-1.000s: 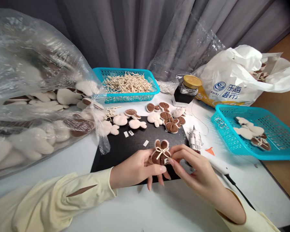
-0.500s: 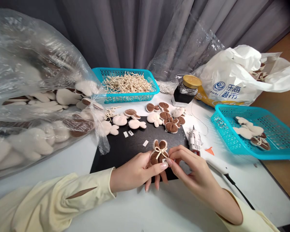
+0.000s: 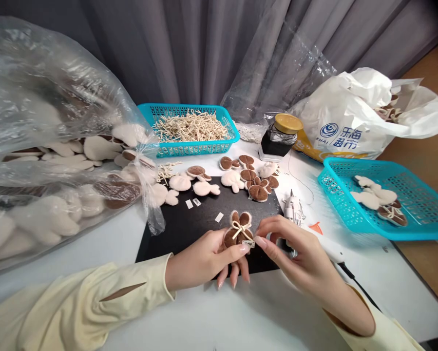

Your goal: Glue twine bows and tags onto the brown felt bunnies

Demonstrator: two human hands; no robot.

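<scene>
My left hand [image 3: 204, 261] pinches a small brown plush piece [image 3: 239, 229] with a cream string bow and a tiny white label at its lower edge. It is held just above the black mat [image 3: 182, 226]. My right hand [image 3: 295, 256] is close beside it on the right, thumb and forefinger drawn together right next to the label. Whether they touch the label I cannot tell. Both sleeves are pale yellow.
More brown and cream plush pieces [image 3: 250, 178] lie behind the mat. A teal basket of string bows [image 3: 191, 126] stands at the back, another teal basket [image 3: 383, 197] on the right. A glue gun [image 3: 295, 212], a jar [image 3: 279, 136], a clear bag [image 3: 50, 141] and a white bag [image 3: 353, 114] surround them.
Both hands lowered the plush piece a little toward me. My right fingertips have drawn slightly away from the piece's lower right edge.
</scene>
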